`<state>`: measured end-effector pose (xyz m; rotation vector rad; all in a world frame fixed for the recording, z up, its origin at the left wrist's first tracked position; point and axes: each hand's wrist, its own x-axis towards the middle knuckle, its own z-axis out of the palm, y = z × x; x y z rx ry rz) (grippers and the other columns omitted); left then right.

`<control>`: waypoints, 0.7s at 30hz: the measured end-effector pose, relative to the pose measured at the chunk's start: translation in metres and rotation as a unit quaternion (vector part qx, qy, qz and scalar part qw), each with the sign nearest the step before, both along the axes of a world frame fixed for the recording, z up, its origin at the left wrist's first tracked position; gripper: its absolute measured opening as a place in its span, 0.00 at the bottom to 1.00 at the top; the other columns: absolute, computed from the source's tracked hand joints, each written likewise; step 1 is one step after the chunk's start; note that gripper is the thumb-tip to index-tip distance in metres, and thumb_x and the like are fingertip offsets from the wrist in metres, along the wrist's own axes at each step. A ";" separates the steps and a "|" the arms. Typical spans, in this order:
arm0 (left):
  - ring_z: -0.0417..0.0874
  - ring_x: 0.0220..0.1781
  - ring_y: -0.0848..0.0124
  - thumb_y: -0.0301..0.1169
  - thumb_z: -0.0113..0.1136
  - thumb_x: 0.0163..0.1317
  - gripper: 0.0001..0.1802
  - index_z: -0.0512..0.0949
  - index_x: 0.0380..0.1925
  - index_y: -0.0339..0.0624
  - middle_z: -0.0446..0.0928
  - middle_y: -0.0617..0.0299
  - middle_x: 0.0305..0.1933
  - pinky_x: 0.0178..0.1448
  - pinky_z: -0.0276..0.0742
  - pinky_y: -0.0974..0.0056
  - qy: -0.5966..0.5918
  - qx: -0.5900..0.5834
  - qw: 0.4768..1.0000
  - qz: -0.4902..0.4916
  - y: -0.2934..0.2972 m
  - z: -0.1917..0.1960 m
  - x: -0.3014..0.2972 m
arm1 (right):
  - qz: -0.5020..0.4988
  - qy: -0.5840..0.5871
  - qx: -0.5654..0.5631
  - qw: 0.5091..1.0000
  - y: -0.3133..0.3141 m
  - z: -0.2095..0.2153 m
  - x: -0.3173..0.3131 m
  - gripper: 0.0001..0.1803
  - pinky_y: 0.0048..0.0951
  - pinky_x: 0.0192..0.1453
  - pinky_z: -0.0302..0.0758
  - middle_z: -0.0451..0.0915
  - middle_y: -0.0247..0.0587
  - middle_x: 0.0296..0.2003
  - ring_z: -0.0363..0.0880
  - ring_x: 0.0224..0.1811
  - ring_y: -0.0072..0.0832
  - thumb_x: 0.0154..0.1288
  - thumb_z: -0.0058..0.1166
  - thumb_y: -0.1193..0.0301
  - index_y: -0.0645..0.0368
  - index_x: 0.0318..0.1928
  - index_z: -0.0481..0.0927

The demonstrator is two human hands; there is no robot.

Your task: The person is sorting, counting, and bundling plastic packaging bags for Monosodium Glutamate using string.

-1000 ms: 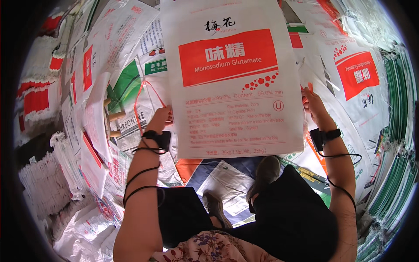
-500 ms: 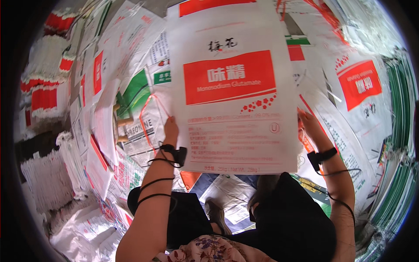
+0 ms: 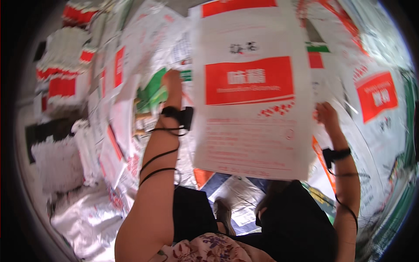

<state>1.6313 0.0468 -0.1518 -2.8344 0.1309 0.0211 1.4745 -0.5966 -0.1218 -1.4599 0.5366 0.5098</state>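
One white sack (image 3: 253, 131), long axis pointing away, print (image 3: 246, 77) upright, hands (image 3: 172, 82) (image 3: 328, 117) alongside, grip unclear

Printed sacks (image 3: 378, 97) across the floor (image 3: 313, 34)

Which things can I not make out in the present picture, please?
White-and-red bag: head view; the upper edge cuts off its top, and blur smears its small print.
Left hand: head view; blur hides whether its fingers grip anything.
Right hand: head view; blur hides whether it grips the bag.
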 end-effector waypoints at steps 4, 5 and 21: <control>0.76 0.42 0.59 0.26 0.42 0.62 0.10 0.75 0.35 0.37 0.75 0.52 0.36 0.48 0.70 0.59 -0.166 -0.445 0.870 -0.136 -0.150 0.109 -0.013 | 0.074 -0.163 -0.170 0.969 0.038 0.046 -0.012 0.07 0.25 0.32 0.76 0.80 0.39 0.29 0.79 0.27 0.27 0.69 0.43 0.74 0.62 0.39 0.75; 0.75 0.41 0.63 0.25 0.42 0.62 0.09 0.74 0.36 0.38 0.74 0.54 0.36 0.49 0.70 0.62 -0.145 -0.503 0.835 -0.168 -0.175 0.123 -0.009 | 0.078 -0.179 -0.151 0.969 0.050 0.058 -0.011 0.07 0.25 0.32 0.76 0.80 0.39 0.29 0.79 0.27 0.27 0.69 0.43 0.74 0.62 0.39 0.75; 0.78 0.43 0.56 0.34 0.51 0.58 0.14 0.83 0.30 0.38 0.79 0.54 0.33 0.65 0.54 0.34 0.255 -0.268 0.913 -0.173 -0.477 0.114 -0.135 | 0.149 -0.372 -0.277 0.873 0.105 0.106 -0.039 0.16 0.35 0.46 0.74 0.77 0.46 0.45 0.76 0.44 0.48 0.58 0.51 0.79 0.60 0.49 0.76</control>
